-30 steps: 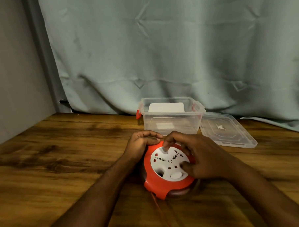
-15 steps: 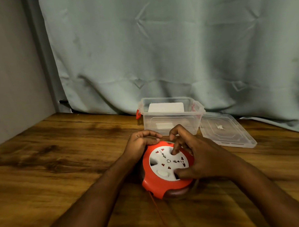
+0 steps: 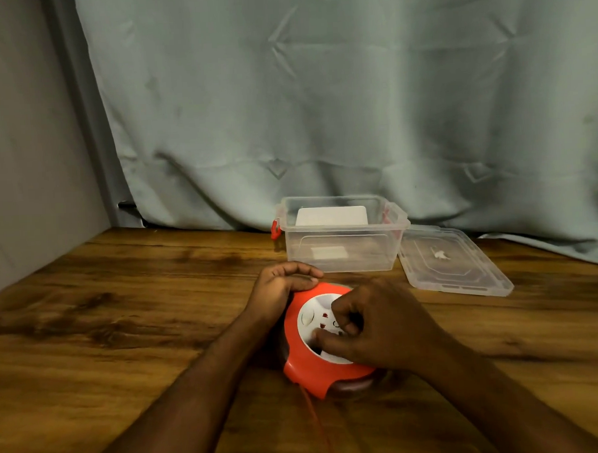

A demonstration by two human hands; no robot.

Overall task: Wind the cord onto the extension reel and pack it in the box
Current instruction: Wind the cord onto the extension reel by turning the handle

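An orange extension reel (image 3: pixel 298 363) with a white socket disc (image 3: pixel 308 320) lies flat on the wooden table (image 3: pixel 123 319). My left hand (image 3: pixel 281 285) clamps the reel's far left rim. My right hand (image 3: pixel 374 324) rests on top of the white disc, fingers curled into its recesses and covering most of it. A thin orange cord (image 3: pixel 316 420) runs out of the reel's near side toward the bottom edge. The clear plastic box (image 3: pixel 340 255) stands open just behind the reel.
The box's clear lid (image 3: pixel 453 260) lies flat to the right of the box. A white object (image 3: pixel 331 216) shows at the back of the box. A grey-green curtain (image 3: pixel 319 105) hangs behind the table, and a wall (image 3: pixel 23 152) closes off the left.
The white disc has turned counter-clockwise under my right hand, the round white button moving from the near side to the left. My right fingers have shifted across the disc. My left hand has stayed put.
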